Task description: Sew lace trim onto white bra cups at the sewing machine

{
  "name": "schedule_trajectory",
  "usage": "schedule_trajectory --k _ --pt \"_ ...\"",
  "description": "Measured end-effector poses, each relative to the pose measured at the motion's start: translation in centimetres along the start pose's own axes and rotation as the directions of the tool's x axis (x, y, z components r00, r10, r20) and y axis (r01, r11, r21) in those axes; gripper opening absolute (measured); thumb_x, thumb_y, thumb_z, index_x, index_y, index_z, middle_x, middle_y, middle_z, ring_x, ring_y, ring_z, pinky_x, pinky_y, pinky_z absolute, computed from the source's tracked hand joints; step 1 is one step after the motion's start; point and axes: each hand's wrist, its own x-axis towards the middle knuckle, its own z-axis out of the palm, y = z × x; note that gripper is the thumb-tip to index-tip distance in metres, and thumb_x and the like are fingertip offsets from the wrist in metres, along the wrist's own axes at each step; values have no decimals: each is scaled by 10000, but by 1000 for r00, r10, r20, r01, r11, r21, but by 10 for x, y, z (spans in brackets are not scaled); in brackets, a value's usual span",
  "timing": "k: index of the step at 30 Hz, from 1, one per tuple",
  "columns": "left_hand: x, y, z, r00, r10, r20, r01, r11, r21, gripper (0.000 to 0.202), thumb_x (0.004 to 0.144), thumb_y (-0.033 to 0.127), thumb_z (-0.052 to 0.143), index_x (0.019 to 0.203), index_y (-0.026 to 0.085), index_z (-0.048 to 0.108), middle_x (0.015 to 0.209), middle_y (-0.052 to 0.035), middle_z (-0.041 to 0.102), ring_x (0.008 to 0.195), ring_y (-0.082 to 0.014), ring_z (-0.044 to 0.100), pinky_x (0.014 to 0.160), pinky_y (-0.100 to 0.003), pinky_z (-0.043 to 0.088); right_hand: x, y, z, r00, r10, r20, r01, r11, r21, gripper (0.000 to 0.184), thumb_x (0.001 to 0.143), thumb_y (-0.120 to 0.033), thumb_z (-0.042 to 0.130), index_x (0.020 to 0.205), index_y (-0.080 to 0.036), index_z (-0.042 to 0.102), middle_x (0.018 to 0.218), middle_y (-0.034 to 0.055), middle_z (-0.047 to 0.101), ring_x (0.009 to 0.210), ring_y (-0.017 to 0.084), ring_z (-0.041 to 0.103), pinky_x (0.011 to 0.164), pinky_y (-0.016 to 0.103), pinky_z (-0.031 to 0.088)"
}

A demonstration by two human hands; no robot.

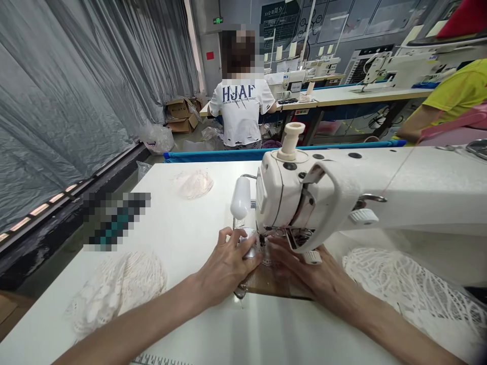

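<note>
A narrow strip of white lace [267, 256] lies under the needle area of a white sewing machine [289, 187]. To the left of the needle is my left hand [230, 261], its fingers bent and spread, with the thumb and index fingertips at the lace edge and bare metal showing between them. My right hand [304, 268] reaches in from the right, fingers stretched out flat beside the strip. The machine head partly covers the right hand, and I cannot make out the exact contact at the needle. A brownish plate [272, 281] is set in the tabletop beneath the hands.
White lace heaps lie at the left [122, 284] and right [411, 289]. A pale thread bundle [196, 183] rests farther back. A white lamp [240, 197] stands beside the machine head. A ruler [160, 360] shows at the front edge. Two people sit at tables beyond.
</note>
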Motion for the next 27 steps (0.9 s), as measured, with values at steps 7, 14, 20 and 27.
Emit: schedule_trajectory --k 7,14,20,27 --pt "6 1 8 984 82 -159 -78 997 31 177 873 51 444 964 129 575 935 -54 635 1031 -178 503 837 -372 307 -2 -10 -1 999 6 46 -6 1000 10 417 976 -428 255 1035 -162 571 897 104 708 748 211 630 820 435 400" --pt "4 3 14 981 82 -177 -74 996 51 169 884 44 407 905 123 555 871 -44 643 870 -145 559 817 -363 363 -3 -16 3 999 28 27 -27 999 -28 393 940 -453 370 1056 -138 574 908 132 698 742 239 632 785 444 407" --pt "6 6 16 983 42 -180 -36 999 39 197 882 19 391 850 133 548 866 -31 635 793 -123 557 778 -359 395 -2 -23 6 998 3 -60 -3 1000 15 260 885 -60 380 990 -142 603 977 98 694 751 184 645 796 391 435" --pt "6 7 15 976 40 -212 -30 998 51 186 877 36 411 881 148 559 849 -25 642 769 -120 563 768 -355 409 -3 -22 1 995 -87 -39 89 995 36 342 877 1 318 995 -129 611 1019 107 688 771 174 645 683 323 452"
